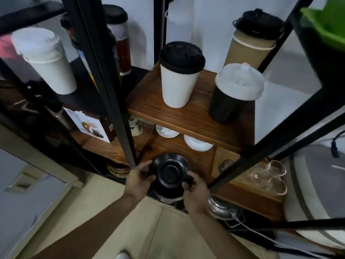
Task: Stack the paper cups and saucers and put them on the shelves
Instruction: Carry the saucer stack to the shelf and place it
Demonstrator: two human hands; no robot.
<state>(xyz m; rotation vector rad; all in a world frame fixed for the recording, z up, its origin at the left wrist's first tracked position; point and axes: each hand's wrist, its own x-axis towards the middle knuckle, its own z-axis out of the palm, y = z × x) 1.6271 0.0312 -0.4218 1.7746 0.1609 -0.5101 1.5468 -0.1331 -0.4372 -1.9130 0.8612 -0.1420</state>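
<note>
Gripping black saucers over wooden shelf

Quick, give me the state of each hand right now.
Left hand: closed on the left rim of the round black saucer.
Right hand: closed on the same saucer's right rim.

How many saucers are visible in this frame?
3: a black saucer held by both hands at the lower shelf's front, and two white saucers partly hidden under the upper shelf. More may be hidden.

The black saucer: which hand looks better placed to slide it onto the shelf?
Probably the left hand: it sits beside the wooden shelf, gripping the black saucer; the right hand holds the near rim.
</note>
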